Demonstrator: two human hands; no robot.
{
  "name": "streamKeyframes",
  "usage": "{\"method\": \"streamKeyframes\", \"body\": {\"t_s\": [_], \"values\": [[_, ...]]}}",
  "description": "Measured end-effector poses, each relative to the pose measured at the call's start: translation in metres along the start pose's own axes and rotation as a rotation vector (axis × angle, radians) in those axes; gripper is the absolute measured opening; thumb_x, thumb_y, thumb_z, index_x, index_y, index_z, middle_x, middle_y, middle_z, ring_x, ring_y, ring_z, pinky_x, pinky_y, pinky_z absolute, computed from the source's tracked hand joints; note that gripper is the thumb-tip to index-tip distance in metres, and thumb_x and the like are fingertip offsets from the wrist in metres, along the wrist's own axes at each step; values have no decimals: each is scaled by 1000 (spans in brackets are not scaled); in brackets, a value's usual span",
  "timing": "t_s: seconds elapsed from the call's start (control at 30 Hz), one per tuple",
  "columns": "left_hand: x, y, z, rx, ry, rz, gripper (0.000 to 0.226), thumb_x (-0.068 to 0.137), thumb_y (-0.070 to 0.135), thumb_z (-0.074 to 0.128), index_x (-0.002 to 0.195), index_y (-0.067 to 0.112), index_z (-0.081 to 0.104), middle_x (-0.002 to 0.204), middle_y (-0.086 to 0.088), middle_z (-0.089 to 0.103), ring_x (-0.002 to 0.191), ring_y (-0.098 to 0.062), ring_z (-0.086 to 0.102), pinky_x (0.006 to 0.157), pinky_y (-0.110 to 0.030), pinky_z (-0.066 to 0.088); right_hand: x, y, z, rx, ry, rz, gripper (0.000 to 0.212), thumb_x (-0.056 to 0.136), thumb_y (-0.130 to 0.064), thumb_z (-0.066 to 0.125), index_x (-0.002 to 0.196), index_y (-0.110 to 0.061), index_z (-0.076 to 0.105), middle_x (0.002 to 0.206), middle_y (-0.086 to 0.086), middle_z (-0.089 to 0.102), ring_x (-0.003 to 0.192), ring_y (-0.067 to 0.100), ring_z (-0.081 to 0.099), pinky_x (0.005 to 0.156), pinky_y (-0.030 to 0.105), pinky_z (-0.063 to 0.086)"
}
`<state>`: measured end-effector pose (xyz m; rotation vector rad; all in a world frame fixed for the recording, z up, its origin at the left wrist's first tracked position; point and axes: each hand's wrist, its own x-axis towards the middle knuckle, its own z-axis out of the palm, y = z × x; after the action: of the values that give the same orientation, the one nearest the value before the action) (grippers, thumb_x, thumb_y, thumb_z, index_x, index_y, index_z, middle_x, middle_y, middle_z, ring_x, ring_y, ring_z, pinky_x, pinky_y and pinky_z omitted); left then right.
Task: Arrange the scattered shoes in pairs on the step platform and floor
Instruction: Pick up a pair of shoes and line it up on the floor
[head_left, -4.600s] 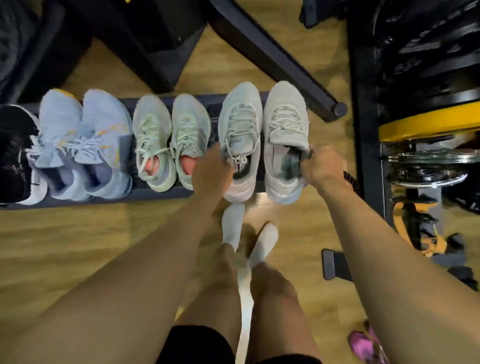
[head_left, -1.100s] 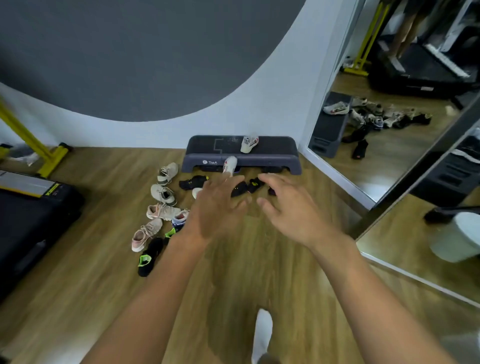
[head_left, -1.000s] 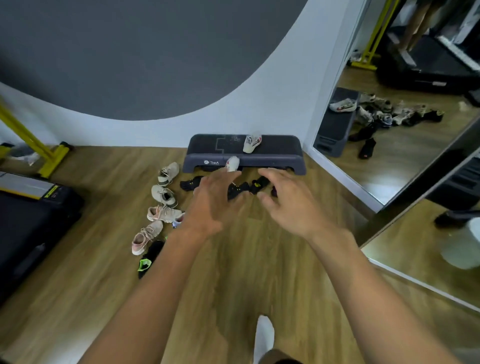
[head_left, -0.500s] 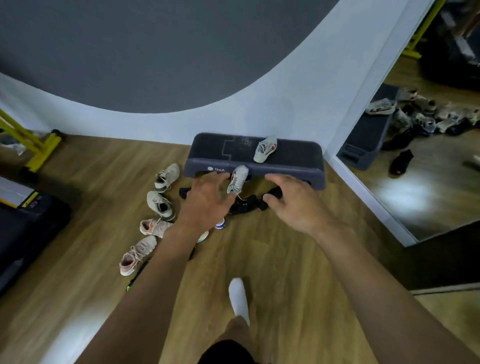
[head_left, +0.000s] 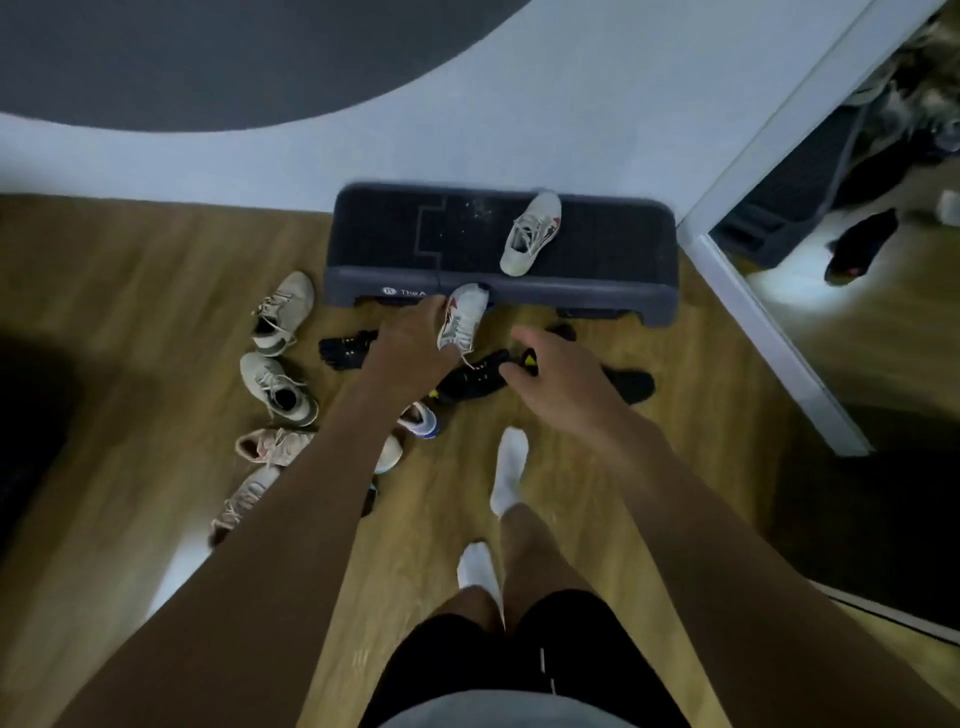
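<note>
A dark step platform (head_left: 384, 234) stands against the wall. One white shoe with a red mark (head_left: 530, 234) lies on top of it. Its match (head_left: 464, 319) leans toe-up against the platform's front edge. My left hand (head_left: 410, 343) reaches to this leaning shoe, fingers extended at its left side. My right hand (head_left: 550, 374) hovers with relaxed fingers over a black-and-yellow shoe (head_left: 470, 382). More black shoes (head_left: 628, 384) (head_left: 348, 345) lie on the floor. Two beige shoes (head_left: 283, 312) (head_left: 278, 387), two pink shoes (head_left: 275, 447) (head_left: 241, 501) and a white-blue shoe (head_left: 421, 418) are scattered at left.
A floor-length mirror (head_left: 857, 260) with a white frame runs along the right and reflects the platform and shoes. A dark bulky object (head_left: 31, 415) sits at the left edge. My feet in white socks (head_left: 509, 478) stand on the wood floor behind the shoes.
I have walked up to the step platform and bent toward it. Both hands have dropped to the shoes in front of it, the left one reaching the leaning white shoe.
</note>
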<state>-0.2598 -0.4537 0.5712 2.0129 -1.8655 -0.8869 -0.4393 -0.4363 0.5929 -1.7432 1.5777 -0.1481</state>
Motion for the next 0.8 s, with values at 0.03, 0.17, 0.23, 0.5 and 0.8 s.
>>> {"method": "streamKeyframes", "body": {"t_s": [0.03, 0.17, 0.23, 0.5, 0.8], "values": [[22, -7, 7, 13, -48, -30, 47, 86, 30, 58, 127, 9, 49, 123, -14, 58, 108, -26, 54, 85, -32, 39, 23, 6, 4, 6, -18, 15, 51, 94, -34, 52, 140, -16, 41, 130, 4, 58, 115, 20, 56, 84, 24, 39], [103, -40, 44, -74, -108, -85, 50, 89, 37, 54, 129, 6, 50, 125, -15, 57, 115, -29, 52, 85, -26, 32, 117, 34, 30, -4, -117, 75, 52, 94, -33, 52, 140, -11, 39, 134, 8, 54, 123, 24, 50, 96, 32, 40], [141, -64, 73, -131, -159, -123, 54, 87, 44, 50, 131, 13, 47, 129, -12, 54, 117, -29, 51, 90, -30, 35, 160, 53, 51, 16, -174, 114, 47, 94, -30, 52, 135, -10, 43, 131, 8, 56, 120, 24, 52, 89, 30, 41], [281, -202, 225, 55, -341, -285, 52, 81, 56, 49, 127, 33, 42, 129, -3, 54, 116, -29, 54, 96, -43, 46, 324, 148, 187, 80, -285, 345, 25, 91, -21, 53, 113, -10, 59, 105, 7, 61, 102, 23, 57, 79, 26, 35], [353, -340, 378, 349, -540, -228, 73, 90, 46, 47, 148, 14, 15, 148, -18, 30, 131, -36, 37, 106, -47, 36, 445, 251, 347, 142, -243, 541, 29, 89, -15, 54, 68, -16, 34, 63, -1, 37, 59, 18, 38, 51, 25, 29]]}}
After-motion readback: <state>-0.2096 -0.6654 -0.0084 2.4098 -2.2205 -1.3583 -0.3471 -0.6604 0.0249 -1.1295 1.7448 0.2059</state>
